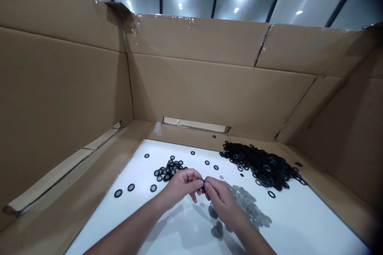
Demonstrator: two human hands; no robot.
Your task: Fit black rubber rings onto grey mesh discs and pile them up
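Note:
My left hand (186, 183) and my right hand (219, 193) meet over the white board, thumbs and fingertips pinched together on a small black ring (204, 185). Fingers cover most of that ring, so whether a disc sits in it cannot be seen. Under and beside my right hand lies a spread of thin grey translucent discs (251, 207). Left of my left hand is a cluster of black rings with grey centres (169, 170). A large heap of bare black rings (263, 165) covers the board's far right corner.
Tall cardboard walls (191, 87) enclose the white board (113, 229) at the left, back and right. Single grey-centred rings (131, 187) lie scattered at the left. A loose black ring (271, 194) lies near the heap. Folded cardboard strips (196, 124) run along the walls' base.

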